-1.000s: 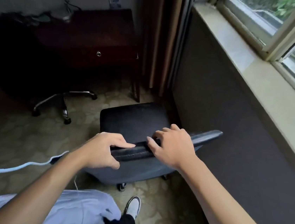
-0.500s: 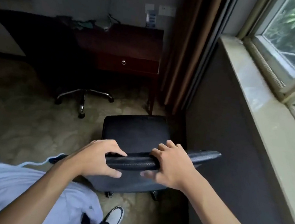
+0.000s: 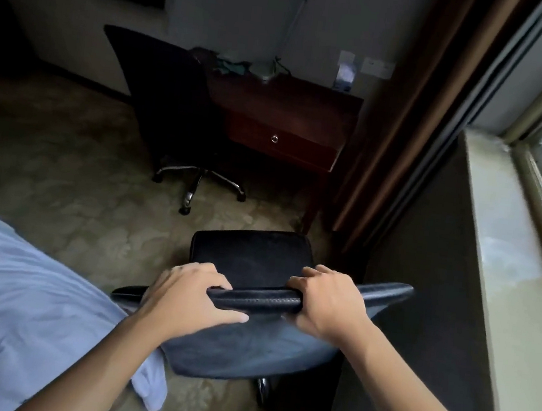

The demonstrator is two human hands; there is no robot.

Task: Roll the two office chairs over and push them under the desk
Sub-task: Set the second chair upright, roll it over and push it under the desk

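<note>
Patterned carpet (image 3: 72, 189) covers the floor of a dim room, with a dark wooden bench (image 3: 293, 113) against the far wall by the curtain (image 3: 407, 119) and a window sill (image 3: 508, 249) running along the right. One black office chair (image 3: 170, 99) stands at the bench's left front edge, its chrome base showing, seemingly tucked partway in. The second chair (image 3: 248, 331) is close to the camera, well apart from the bench, its seat pointing toward the bench's right front corner. The left hand (image 3: 185, 293) and right hand (image 3: 325, 306) both grip the top edge of its backrest, fingers (image 3: 312, 276) curled over the rim and closed on it. A pale blue bed sheet (image 3: 16, 294) lies just beside the chair's left. On casters this chair should roll easily, though carpet adds drag; the padded backrest top looks firm enough to steer from, and a two-handed hold there suits keeping it straight.
</note>
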